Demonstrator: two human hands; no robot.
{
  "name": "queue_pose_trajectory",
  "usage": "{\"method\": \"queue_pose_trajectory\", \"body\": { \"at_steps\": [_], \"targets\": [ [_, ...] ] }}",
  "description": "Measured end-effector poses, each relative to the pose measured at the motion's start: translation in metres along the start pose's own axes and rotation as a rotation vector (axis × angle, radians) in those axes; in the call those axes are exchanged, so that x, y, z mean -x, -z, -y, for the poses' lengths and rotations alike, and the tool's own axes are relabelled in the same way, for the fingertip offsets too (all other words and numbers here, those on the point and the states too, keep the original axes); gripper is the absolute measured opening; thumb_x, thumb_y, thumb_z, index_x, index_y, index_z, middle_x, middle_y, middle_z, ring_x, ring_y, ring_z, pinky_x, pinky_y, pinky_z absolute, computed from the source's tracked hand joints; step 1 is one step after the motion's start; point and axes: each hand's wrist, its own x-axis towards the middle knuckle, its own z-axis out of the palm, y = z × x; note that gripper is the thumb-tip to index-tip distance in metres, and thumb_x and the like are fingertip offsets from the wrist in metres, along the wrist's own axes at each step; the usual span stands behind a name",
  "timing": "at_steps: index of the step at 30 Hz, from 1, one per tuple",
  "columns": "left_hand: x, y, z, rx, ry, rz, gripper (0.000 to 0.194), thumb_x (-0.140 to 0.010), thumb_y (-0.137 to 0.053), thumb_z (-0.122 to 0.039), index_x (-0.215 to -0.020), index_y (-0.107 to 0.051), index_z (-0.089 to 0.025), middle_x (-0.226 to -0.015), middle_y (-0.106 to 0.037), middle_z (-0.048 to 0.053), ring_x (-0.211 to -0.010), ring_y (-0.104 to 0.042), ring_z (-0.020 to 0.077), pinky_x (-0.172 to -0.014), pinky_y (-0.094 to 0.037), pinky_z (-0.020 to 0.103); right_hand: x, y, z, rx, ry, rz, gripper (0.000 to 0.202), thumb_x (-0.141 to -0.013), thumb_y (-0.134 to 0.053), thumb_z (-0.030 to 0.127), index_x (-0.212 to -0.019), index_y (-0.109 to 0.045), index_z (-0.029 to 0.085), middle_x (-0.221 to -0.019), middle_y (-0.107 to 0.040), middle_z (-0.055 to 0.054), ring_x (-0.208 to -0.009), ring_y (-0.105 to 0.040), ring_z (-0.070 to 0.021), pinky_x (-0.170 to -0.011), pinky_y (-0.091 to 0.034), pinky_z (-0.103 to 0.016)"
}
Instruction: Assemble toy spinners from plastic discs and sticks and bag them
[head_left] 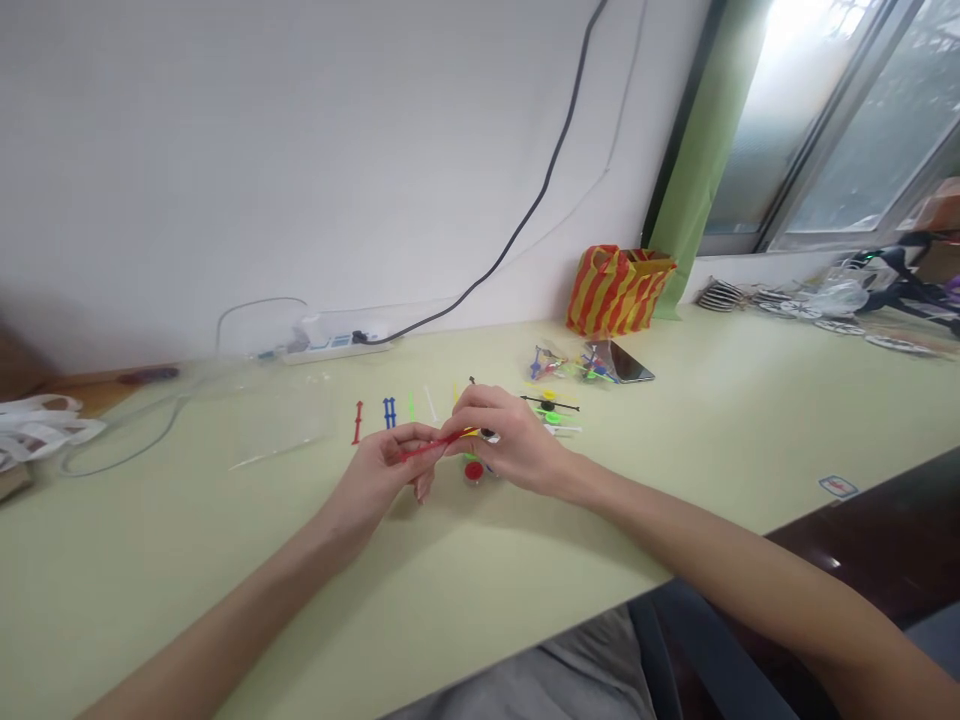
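Observation:
Between my two hands lies a thin red plastic arrow [418, 453], held above the table. My left hand [386, 465] pinches its left part, and my right hand [504, 437] grips its other end, where the fingertips hide the detail. Just below the right hand sits a round red piece [473, 471], with bits of green and blue partly hidden beside it. Left of the hands lie another red arrow [358, 422], blue arrows [389, 413], a green one [411, 406] and a white one [430, 403]. Right of my right hand are a black arrow [566, 405] and a green round piece [555, 417].
Clear bags of coloured pieces [559, 365] lie near a phone [628, 362]. A striped bag [619, 290] stands by the wall. At the back left, a power strip [337, 343] has a black cable [517, 235]. A flat plastic bag [281, 415] lies left; a sticker [838, 487] marks the front edge.

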Motion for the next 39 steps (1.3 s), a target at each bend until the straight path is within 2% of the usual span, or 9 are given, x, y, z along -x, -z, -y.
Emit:
{"method": "queue_pose_trajectory", "body": {
  "at_steps": [5,10,14,16,22,27,32,35,39],
  "targets": [
    [0.002,-0.001,-0.004,-0.021,-0.041,-0.108,0.034,-0.082,-0.080,-0.049,-0.091,-0.072,-0.018,-0.058,-0.060,-0.002,-0.054,-0.050,0.0112,-0.059,-0.043,0.025,0.001,0.005,0.001,0.058,0.038,-0.055,0.015,-0.097,-0.064,0.013,-0.094,-0.075,0.024,-0.100,-0.062,-0.007,-0.099,-0.056,-0.0205,-0.088,-0.049,-0.038],
    [0.003,-0.003,-0.009,0.018,-0.027,-0.075,0.037,-0.083,-0.079,-0.052,-0.091,-0.073,-0.016,-0.069,-0.068,0.003,-0.061,-0.060,0.0151,-0.063,-0.052,0.029,0.000,0.010,0.005,0.062,0.108,-0.005,0.031,-0.095,-0.053,0.002,-0.088,-0.073,0.025,-0.117,-0.063,-0.008,-0.113,-0.056,-0.0224,-0.095,-0.049,-0.043],
    [0.002,-0.004,-0.008,0.039,-0.046,-0.121,0.037,-0.081,-0.080,-0.051,-0.092,-0.074,-0.016,-0.076,-0.073,0.006,-0.071,-0.067,0.0193,-0.068,-0.058,0.032,0.000,0.007,0.005,0.011,-0.123,-0.126,0.010,-0.098,-0.060,0.019,-0.103,-0.068,0.021,-0.101,-0.066,-0.007,-0.096,-0.063,-0.0195,-0.085,-0.052,-0.036],
    [0.002,-0.005,-0.007,0.016,-0.060,-0.119,0.036,-0.082,-0.080,-0.051,-0.093,-0.075,-0.017,-0.081,-0.075,0.008,-0.076,-0.070,0.0208,-0.071,-0.060,0.033,0.001,0.005,0.003,-0.036,-0.212,-0.087,0.014,-0.097,-0.067,0.029,-0.106,-0.067,0.019,-0.091,-0.068,-0.004,-0.085,-0.065,-0.0168,-0.079,-0.051,-0.031],
    [0.003,-0.005,-0.002,-0.032,-0.112,-0.097,0.036,-0.085,-0.077,-0.051,-0.097,-0.074,-0.017,-0.084,-0.077,0.007,-0.083,-0.074,0.0234,-0.078,-0.063,0.037,-0.001,-0.001,0.003,-0.049,-0.116,-0.020,0.011,-0.098,-0.067,0.028,-0.097,-0.072,0.018,-0.083,-0.069,-0.003,-0.078,-0.063,-0.0147,-0.072,-0.048,-0.027],
    [0.005,-0.009,-0.004,-0.058,-0.171,-0.060,0.048,-0.097,-0.061,-0.054,-0.128,-0.067,-0.019,-0.101,-0.077,0.010,-0.092,-0.072,0.0241,-0.078,-0.063,0.038,-0.011,0.050,-0.025,0.192,-0.105,-0.129,0.012,-0.095,-0.067,0.019,-0.098,-0.078,0.020,-0.082,-0.072,-0.004,-0.077,-0.063,-0.0170,-0.074,-0.048,-0.031],
    [0.007,-0.006,0.001,-0.239,-0.248,-0.068,0.047,-0.104,-0.046,-0.054,-0.140,-0.057,-0.025,-0.099,-0.073,0.006,-0.089,-0.067,0.0206,-0.077,-0.057,0.034,0.003,0.124,-0.095,0.457,-0.556,0.022,0.012,-0.088,-0.068,0.016,-0.087,-0.080,0.017,-0.082,-0.077,-0.006,-0.073,-0.066,-0.0184,-0.065,-0.044,-0.030],
    [0.005,-0.002,0.005,-0.309,-0.278,-0.084,0.046,-0.106,-0.041,-0.054,-0.142,-0.053,-0.029,-0.100,-0.071,0.004,-0.090,-0.065,0.0203,-0.078,-0.055,0.035,0.015,0.138,-0.123,0.490,-0.729,0.236,0.008,-0.085,-0.071,0.020,-0.081,-0.077,0.016,-0.081,-0.077,-0.006,-0.074,-0.066,-0.0185,-0.063,-0.043,-0.029],
    [0.003,0.002,0.008,-0.340,-0.294,-0.091,0.046,-0.106,-0.038,-0.055,-0.143,-0.052,-0.031,-0.101,-0.070,0.004,-0.092,-0.064,0.0209,-0.079,-0.055,0.036,0.022,0.133,-0.134,0.402,-0.783,0.395,0.006,-0.083,-0.071,0.020,-0.078,-0.073,0.017,-0.080,-0.077,-0.004,-0.074,-0.068,-0.0173,-0.062,-0.044,-0.026]
  ]
}}
